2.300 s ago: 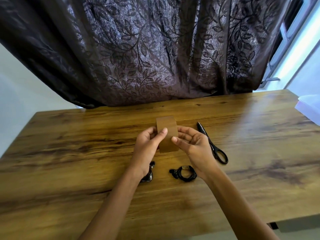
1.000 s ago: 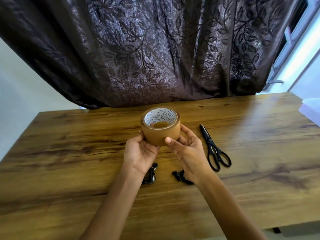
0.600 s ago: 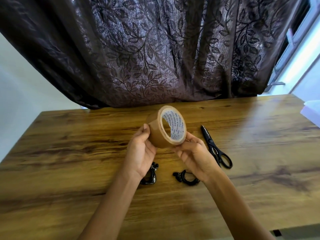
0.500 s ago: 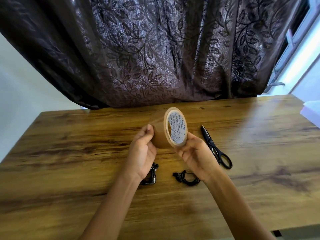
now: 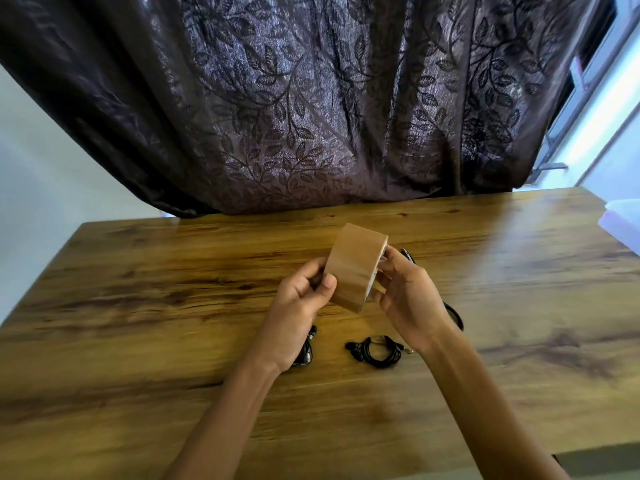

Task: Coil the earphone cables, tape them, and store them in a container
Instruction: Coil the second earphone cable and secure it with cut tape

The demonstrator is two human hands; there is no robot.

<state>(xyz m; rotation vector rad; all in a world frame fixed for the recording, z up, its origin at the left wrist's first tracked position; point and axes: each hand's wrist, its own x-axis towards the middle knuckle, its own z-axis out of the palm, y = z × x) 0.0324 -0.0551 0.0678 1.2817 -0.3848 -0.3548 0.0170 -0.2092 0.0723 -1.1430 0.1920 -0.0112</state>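
A brown roll of packing tape (image 5: 353,266) is held above the wooden table (image 5: 138,289), its outer brown face towards me. My left hand (image 5: 301,306) grips its left side with thumb on the tape surface. My right hand (image 5: 405,292) grips the right rim, fingers curled at the core. Below the hands a coiled black earphone cable (image 5: 375,351) lies on the table. A second black earphone bundle (image 5: 306,351) lies partly hidden under my left wrist.
Black scissors (image 5: 455,315) lie behind my right hand, mostly hidden, with the blade tip and one handle loop showing. A pale plastic container (image 5: 623,223) sits at the table's right edge. A dark leaf-patterned curtain (image 5: 311,98) hangs behind the table.
The tape roll has been turned in both hands: earlier its open white core faced me, now its brown outer side does. The cables and scissors have not moved.
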